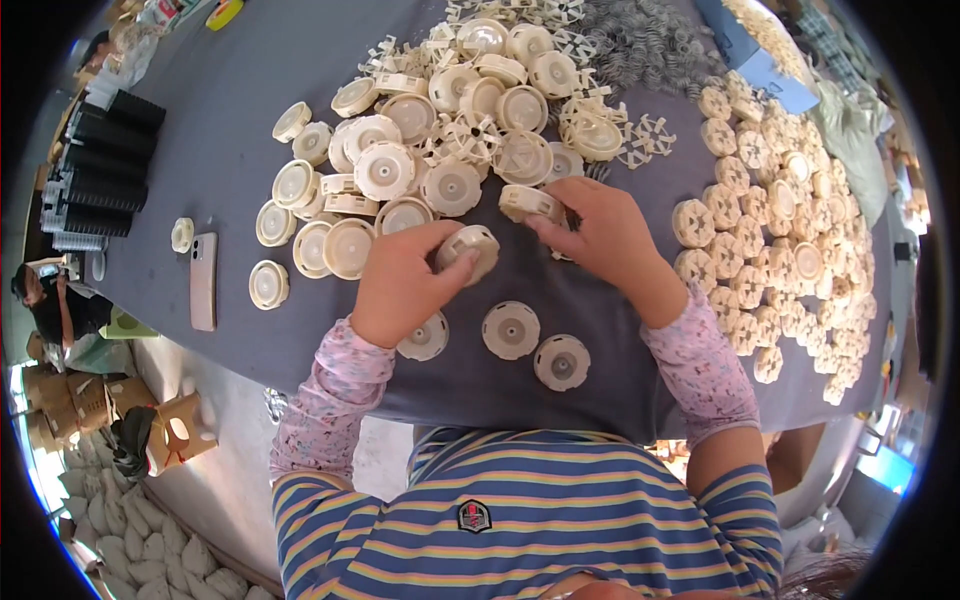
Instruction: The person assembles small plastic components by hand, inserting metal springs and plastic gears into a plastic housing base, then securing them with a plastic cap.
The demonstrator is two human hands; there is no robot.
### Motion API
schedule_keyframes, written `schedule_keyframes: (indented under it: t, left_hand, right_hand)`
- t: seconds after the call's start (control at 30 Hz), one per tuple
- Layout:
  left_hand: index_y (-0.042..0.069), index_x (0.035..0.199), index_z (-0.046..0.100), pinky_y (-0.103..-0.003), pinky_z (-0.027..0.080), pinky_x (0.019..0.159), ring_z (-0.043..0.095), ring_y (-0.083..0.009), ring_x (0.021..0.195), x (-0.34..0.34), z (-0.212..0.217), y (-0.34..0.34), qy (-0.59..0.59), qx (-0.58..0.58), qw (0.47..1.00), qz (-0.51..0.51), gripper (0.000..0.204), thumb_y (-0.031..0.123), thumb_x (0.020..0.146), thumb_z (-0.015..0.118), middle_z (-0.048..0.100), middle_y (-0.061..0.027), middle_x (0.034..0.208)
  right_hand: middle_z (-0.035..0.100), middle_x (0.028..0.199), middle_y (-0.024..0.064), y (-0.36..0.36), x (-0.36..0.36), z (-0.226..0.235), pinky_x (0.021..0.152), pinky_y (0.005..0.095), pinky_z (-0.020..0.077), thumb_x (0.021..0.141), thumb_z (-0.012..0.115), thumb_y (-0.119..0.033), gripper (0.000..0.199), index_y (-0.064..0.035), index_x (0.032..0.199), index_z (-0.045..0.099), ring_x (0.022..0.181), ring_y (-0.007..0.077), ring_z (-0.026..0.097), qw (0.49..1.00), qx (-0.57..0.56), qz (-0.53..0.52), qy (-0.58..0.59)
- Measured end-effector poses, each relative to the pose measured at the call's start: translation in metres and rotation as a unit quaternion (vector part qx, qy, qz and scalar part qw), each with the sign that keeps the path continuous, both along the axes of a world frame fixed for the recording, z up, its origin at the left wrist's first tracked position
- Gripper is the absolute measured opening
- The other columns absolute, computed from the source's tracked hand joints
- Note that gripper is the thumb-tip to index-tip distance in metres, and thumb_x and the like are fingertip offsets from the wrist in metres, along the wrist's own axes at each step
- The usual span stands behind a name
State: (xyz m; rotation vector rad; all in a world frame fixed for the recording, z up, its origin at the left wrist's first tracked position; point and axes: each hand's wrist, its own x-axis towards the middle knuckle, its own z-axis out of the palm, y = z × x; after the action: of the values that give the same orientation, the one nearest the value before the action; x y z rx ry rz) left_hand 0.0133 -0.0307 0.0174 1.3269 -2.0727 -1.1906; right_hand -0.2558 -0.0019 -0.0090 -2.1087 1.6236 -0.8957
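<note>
Striped shirt [560,510] of the person occupies the near edge, carrying a shield-shaped badge [474,516] with a dark border and red centre; its detail is too small to read. Beyond it, a dark grey table cover [610,335] supports the work. Left hand [400,280]: closed, gripping a cream round housing [472,250] between thumb and fingers, tilted above the cover. Right hand [602,228]: closed, gripping a second housing [524,203] by its rim, thumb on the near side, at the near edge of the far central pile [450,90] of cream caps and housings. Three loose discs [511,330] lie face up on the near side of the hands, the leftmost partly behind the left hand and wrist. Pronged cream clips [645,142] and a heap of grey coil springs [650,45] lie far right of the pile. At right, slotted round units [720,207] form a dense group beside a blue box [770,80]. At left, a phone [203,282] lies near a single round part [182,235].
</note>
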Motion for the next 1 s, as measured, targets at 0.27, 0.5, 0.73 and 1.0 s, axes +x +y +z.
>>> schedule_keyframes:
  t: [0.27,0.5,0.73,1.0]
  left_hand:
    - [0.005,0.112,0.077,-0.037,0.057,0.069,0.073,-0.0257,0.078,0.011,-0.008,0.029,-0.049,-0.274,0.96,0.039,0.027,0.021,0.091,0.08,0.076,-0.0147,0.094]
    - [0.002,0.107,0.076,-0.024,0.049,0.062,0.062,-0.0068,0.074,0.045,-0.004,0.082,0.173,0.102,0.965,0.169,0.012,0.006,0.095,0.077,0.072,-0.0023,0.09]
    - [0.002,0.107,0.075,-0.02,0.047,0.065,0.06,-0.003,0.075,0.014,-0.006,0.103,0.243,0.236,0.936,0.093,0.008,0.007,0.101,0.074,0.07,0.0024,0.089]
    - [0.001,0.107,0.075,-0.024,0.052,0.076,0.064,-0.0059,0.082,-0.001,-0.022,0.126,0.249,0.324,0.912,-0.003,0.016,0.014,0.098,0.078,0.073,0.0004,0.094]
  right_hand:
    - [0.071,0.078,0.0099,0.014,0.008,0.013,0.068,0.0354,0.0548,0.098,0.073,-0.033,0.033,-0.0035,0.111,0.072,0.071,0.0252,0.069,0.978,0.197,-0.039,-0.063]
    - [0.065,0.134,0.0095,0.065,-0.016,0.016,0.099,0.0338,0.0553,0.107,0.062,-0.02,0.032,-0.0006,0.133,0.065,0.114,0.0192,0.068,0.766,0.363,0.066,-0.526]
    - [0.067,0.13,0.0105,0.089,-0.001,0.032,0.104,0.0352,0.0558,0.093,0.077,0.003,0.04,-0.0014,0.131,0.066,0.121,0.0197,0.067,0.831,0.287,0.062,-0.472]
    - [0.071,0.115,0.0117,0.032,0.011,0.001,0.092,0.0403,0.0558,0.084,0.084,-0.009,0.03,-0.0074,0.113,0.076,0.106,0.0302,0.068,0.995,-0.01,0.03,-0.097]
